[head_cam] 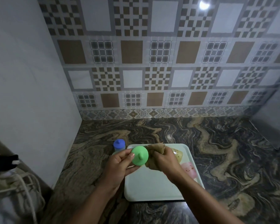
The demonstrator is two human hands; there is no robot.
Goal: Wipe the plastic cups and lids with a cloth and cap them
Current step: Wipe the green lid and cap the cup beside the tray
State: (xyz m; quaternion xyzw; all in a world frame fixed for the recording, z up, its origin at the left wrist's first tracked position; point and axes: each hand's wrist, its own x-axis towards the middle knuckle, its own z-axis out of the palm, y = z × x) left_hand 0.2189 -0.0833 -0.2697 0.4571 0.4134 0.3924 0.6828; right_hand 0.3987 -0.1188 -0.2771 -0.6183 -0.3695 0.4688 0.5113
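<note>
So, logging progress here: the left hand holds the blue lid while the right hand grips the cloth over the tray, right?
Not quite. In the head view the left hand holds the green lid, not a blue one. The right hand does grip the cloth over the tray.

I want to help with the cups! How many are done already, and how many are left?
One looks done: the clear plastic cup with the blue lid stands capped beside the white tray. In hand: the left hand holds the round green plastic lid, the right hand the brown cloth. Left: a clear spotted cup and a pink piece on the tray.
</note>
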